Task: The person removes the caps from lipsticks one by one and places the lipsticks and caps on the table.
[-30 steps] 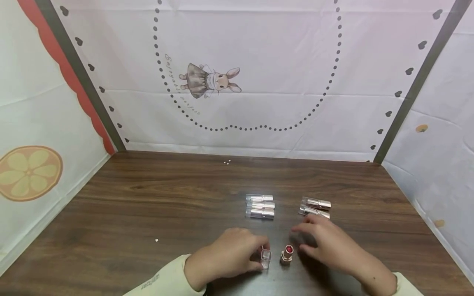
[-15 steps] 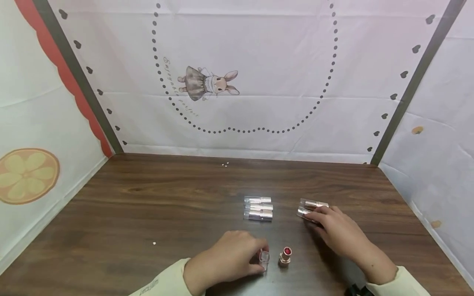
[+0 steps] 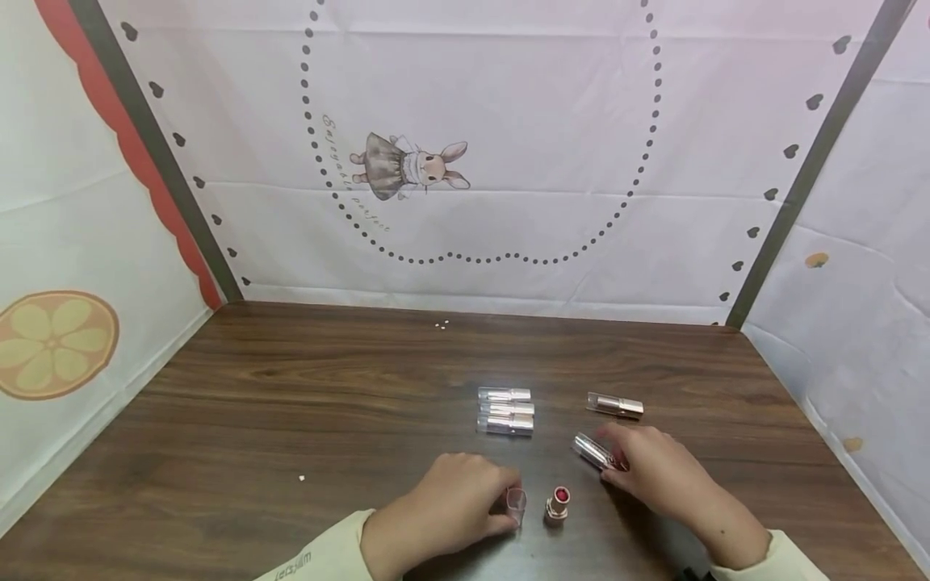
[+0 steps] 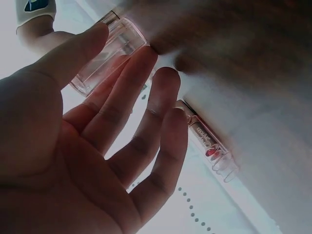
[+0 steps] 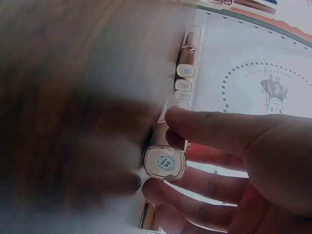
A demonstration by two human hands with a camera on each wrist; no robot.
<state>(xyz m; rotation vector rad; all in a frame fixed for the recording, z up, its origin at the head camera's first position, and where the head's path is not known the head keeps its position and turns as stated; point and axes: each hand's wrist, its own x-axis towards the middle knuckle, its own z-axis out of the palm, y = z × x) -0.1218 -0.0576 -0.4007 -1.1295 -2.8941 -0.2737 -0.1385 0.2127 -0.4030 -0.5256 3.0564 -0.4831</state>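
– Shifted since the earlier frame: one capped lipstick (image 3: 592, 450), now nearer the person and angled apart from the second lipstick (image 3: 615, 405); the right hand (image 3: 657, 472) comes with it.

– Noted. Nearest entries first, please.

– Left hand (image 3: 461, 500): thumb and forefinger pinch a clear cap (image 3: 517, 504) by its side walls.

– Handling of the cap?

– By judgement: very light, stiff, smooth enough to slip, liable to crack under a hard squeeze. Side walls are the right hold.

– Next to it?

– Uncapped lipstick (image 3: 556, 508), one, upright on the dark wooden table (image 3: 291, 403), between the hands and touched by neither; red tip exposed. Tip presumably soft and easily smeared; hold by the metallic base only.

– Right hand's contents?

– Capped lipstick, gripped between thumb and fingers at its metallic base; clear end points away and to the left. Base end reads "04" in the right wrist view. Probably light, rigid, slick; the base is the surer hold, since the cap could pull off.

– Farther back?

– Three capped lipsticks (image 3: 508, 409), lying side by side, left of the second lipstick, which lies alone. Beyond the table: printed cloth (image 3: 508, 121), rabbit figure (image 3: 407, 165) included.
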